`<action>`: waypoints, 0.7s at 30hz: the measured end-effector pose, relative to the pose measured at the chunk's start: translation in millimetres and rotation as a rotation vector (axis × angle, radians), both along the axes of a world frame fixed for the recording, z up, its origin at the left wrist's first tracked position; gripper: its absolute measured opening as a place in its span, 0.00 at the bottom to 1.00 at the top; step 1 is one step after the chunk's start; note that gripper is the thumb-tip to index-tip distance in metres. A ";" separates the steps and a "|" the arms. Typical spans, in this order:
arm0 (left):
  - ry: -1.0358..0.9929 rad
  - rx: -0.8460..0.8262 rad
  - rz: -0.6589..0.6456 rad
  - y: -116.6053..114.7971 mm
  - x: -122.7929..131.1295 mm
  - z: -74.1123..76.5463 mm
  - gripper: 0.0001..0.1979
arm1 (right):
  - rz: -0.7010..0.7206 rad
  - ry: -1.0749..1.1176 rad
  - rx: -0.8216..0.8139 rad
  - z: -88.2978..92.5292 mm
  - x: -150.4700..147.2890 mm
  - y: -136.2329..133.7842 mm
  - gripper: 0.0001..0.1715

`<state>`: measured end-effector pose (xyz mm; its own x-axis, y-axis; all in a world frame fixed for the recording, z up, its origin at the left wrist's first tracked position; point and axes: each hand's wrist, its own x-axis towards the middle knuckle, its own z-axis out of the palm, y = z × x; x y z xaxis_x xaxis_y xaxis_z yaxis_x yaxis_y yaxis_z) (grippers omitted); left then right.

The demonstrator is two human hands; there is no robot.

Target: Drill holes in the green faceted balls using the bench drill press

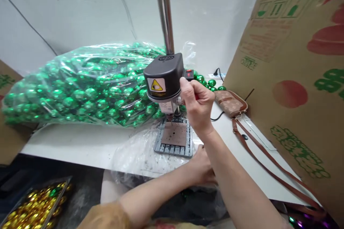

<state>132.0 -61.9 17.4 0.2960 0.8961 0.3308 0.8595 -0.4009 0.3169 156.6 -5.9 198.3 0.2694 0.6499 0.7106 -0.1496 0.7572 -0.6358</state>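
A small bench drill press [163,75] with a black motor cover and a yellow warning label stands on the white table. My right hand [197,103] is closed in a fist at the right side of its head, round the feed lever, of which a bit of red shows. Below the chuck lies a flat pinkish-brown block [174,136] with a small dark hole, on the slotted grey base [174,151], dusted with dark chips. My left hand [202,164] is low at the table's front edge, right of the base. My right forearm hides most of its fingers.
A clear bag of shiny green beads [80,89] fills the table behind and left. On the right are a brown strapped purse [231,103] and a tall cardboard box [292,78]. Gold beads [34,204] sit in a container at lower left.
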 end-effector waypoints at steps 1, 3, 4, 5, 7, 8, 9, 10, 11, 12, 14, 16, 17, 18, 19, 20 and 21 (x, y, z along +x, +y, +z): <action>-0.020 0.003 -0.027 -12.2 -25.8 -0.4 0.17 | -0.012 -0.003 0.004 0.0 0.1 -0.2 0.29; -0.037 0.008 -0.204 -27.3 -82.3 1.9 0.18 | -0.038 -0.010 0.015 -0.3 -0.1 0.0 0.29; -0.060 0.022 -0.251 -29.2 -111.0 4.1 0.22 | -0.052 -0.013 0.024 -0.7 -0.4 0.2 0.29; -0.085 0.038 -0.264 -27.4 -138.5 6.4 0.26 | -0.069 -0.013 0.031 -1.1 -0.6 0.5 0.29; -0.124 0.058 -0.167 -14.1 -186.3 10.2 0.25 | -0.098 -0.010 0.037 -2.1 -1.0 0.9 0.29; -0.128 0.044 -0.123 -4.1 -205.3 11.3 0.23 | -0.105 -0.006 0.034 -2.5 -1.2 0.9 0.29; -0.132 0.022 -0.084 6.8 -220.8 11.8 0.22 | -0.112 -0.003 0.027 -2.8 -1.3 0.9 0.29; -0.127 -0.006 -0.064 17.7 -232.7 11.7 0.21 | -0.120 -0.001 0.020 -3.0 -1.3 0.7 0.29; -0.115 -0.039 -0.062 27.7 -241.5 11.1 0.21 | -0.129 -0.001 0.018 -3.0 -1.2 0.5 0.29; -0.098 -0.070 -0.072 36.2 -247.5 10.2 0.21 | -0.140 -0.003 0.018 -2.9 -1.2 0.3 0.29; -0.053 -0.124 -0.119 47.1 -253.6 8.0 0.24 | -0.164 -0.006 0.018 -2.4 -1.0 -0.1 0.29; -0.023 -0.146 -0.156 49.5 -255.6 5.2 0.29 | -0.175 -0.004 0.010 -2.4 -0.5 -0.2 0.29; -0.020 -0.141 -0.166 47.9 -256.1 3.3 0.33 | -0.178 -0.002 0.000 -2.7 0.0 -0.1 0.29; -0.024 -0.126 -0.174 45.0 -256.7 0.9 0.37 | -0.180 0.002 -0.005 -3.4 0.7 -0.1 0.29; -0.033 -0.103 -0.179 41.0 -257.3 -2.1 0.40 | -0.186 0.004 -0.014 -4.4 1.6 0.0 0.28; -0.049 -0.070 -0.184 36.6 -258.0 -5.6 0.41 | -0.185 0.007 -0.019 -5.6 2.6 -0.1 0.27; -0.075 -0.028 -0.185 32.2 -258.8 -9.6 0.41 | -0.183 0.003 0.001 -6.9 3.6 -0.3 0.26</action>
